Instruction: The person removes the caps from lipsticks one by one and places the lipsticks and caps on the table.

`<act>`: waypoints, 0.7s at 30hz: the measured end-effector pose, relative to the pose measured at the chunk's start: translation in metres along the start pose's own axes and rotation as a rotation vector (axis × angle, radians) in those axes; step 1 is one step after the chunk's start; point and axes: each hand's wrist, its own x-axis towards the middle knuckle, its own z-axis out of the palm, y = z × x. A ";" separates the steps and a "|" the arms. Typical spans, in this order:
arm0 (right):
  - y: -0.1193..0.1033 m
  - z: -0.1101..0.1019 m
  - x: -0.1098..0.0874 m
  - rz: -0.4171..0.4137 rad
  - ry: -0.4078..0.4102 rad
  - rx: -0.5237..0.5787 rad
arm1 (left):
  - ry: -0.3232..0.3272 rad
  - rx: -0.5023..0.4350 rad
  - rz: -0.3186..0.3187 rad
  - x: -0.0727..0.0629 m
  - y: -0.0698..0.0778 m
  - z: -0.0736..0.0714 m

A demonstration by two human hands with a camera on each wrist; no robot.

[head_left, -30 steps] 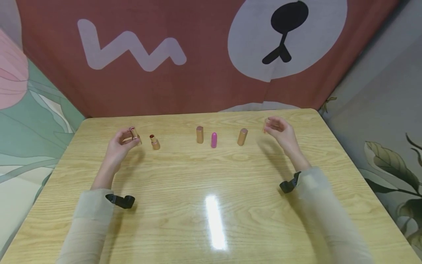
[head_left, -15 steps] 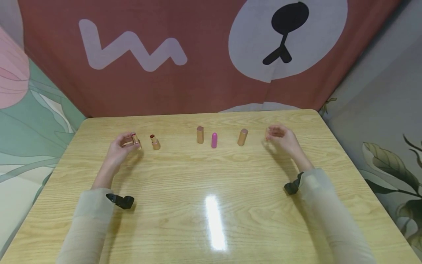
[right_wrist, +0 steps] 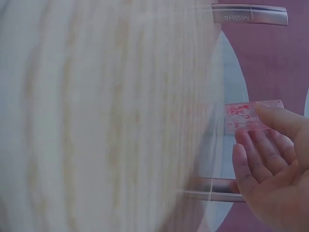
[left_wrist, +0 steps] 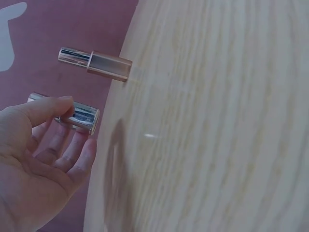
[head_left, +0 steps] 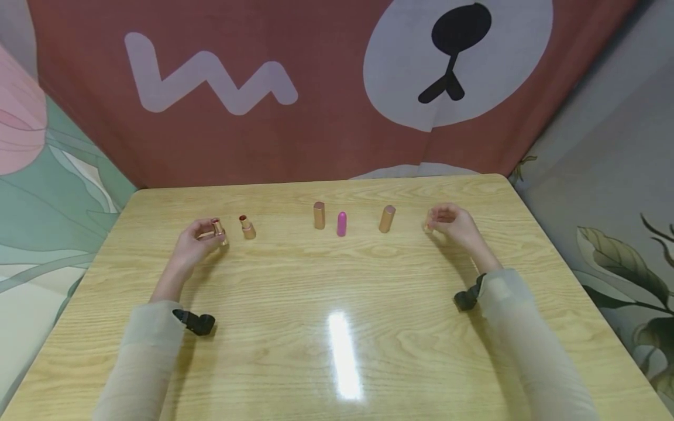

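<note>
My left hand [head_left: 195, 242] pinches a shiny gold lipstick tube [left_wrist: 86, 116] between thumb and fingers, upright in the head view and close over the table. Just to its right stands an uncapped gold lipstick tube [head_left: 248, 227] with a narrower top. My right hand [head_left: 455, 225] pinches a small clear piece with red print or smears [right_wrist: 239, 116], close over the table top. In the right wrist view a lipstick tube [right_wrist: 224, 188] stands partly behind that hand; another, lettered MISSHA [right_wrist: 249, 14], is at the top.
The middle of the wooden table [head_left: 274, 292] holds a gold tube [head_left: 319, 216], a bright pink tube [head_left: 341, 224] and another gold tube [head_left: 387, 218], standing in a row near the back edge. A red-brown cloth [head_left: 210, 146] hangs behind.
Both hands have come down toward the table with their pieces, the left also slightly to the right. The standing tubes have stayed where they were.
</note>
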 end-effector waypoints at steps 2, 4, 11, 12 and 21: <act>0.001 0.000 0.000 0.005 -0.009 -0.005 | -0.005 0.000 0.000 0.001 -0.002 0.001; 0.001 0.000 0.000 0.017 -0.021 -0.012 | -0.007 -0.004 0.001 0.001 -0.004 0.002; 0.003 -0.001 0.000 0.030 -0.043 0.021 | -0.016 -0.022 0.009 0.003 -0.007 0.004; 0.003 -0.001 0.000 0.032 -0.044 0.022 | -0.016 -0.022 0.009 0.003 -0.007 0.004; 0.003 0.000 0.001 0.041 -0.072 0.007 | -0.032 -0.049 0.010 0.005 -0.013 0.002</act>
